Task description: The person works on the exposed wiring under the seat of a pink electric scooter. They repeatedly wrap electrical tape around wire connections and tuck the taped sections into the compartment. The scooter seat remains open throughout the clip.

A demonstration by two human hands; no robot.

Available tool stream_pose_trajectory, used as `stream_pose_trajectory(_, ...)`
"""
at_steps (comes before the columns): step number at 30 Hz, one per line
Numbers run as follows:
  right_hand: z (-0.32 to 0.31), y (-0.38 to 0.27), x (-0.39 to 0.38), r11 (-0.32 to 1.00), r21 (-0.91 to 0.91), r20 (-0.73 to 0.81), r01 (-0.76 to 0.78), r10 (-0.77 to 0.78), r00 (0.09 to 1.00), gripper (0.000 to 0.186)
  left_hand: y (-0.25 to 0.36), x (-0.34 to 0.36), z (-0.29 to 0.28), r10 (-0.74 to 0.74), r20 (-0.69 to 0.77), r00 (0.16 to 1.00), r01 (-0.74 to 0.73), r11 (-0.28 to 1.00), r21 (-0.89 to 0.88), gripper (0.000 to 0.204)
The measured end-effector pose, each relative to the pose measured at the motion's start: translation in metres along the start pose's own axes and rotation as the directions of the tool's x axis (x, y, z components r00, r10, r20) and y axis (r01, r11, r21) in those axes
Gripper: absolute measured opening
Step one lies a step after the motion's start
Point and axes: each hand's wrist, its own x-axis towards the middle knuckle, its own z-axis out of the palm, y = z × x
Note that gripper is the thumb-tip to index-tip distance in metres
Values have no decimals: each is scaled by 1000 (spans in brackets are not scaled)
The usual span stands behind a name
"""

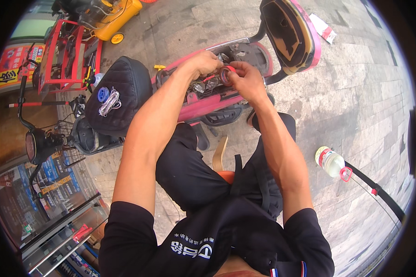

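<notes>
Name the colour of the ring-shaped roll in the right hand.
The roll is red, best seen in the head view.

Both bare forearms [162, 107] are stretched forward, with the left hand [205, 63] and the right hand [247, 82] held close together, each curled.

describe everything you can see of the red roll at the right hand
The red roll is a small ring with an open middle, its band smooth and slightly shiny, probably tape. The thumb and fingers of the right hand hold it by its right side, tilted, its open face partly toward the camera. It is over the opened body of the pink vehicle, with the left hand close by on its left. Whether it touches the parts below cannot be told.
</notes>
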Motion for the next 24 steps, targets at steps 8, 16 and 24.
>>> stream_pose_trajectory(8,-4,-5,7,947,-276,30,164,-162,986,32,-12,-4,-1,-43,94,995,60,980,-190,20)
stream_pose_trajectory(16,-12,-8,17,917,-345,55,203,-196,979,30,-7,-10,3,-15,118,993,27,995,-99,21)
stream_pose_trajectory(24,-9,-3,8,877,-340,62,339,-339,939,29,-3,-4,-3,-30,61,998,28,999,21,21)
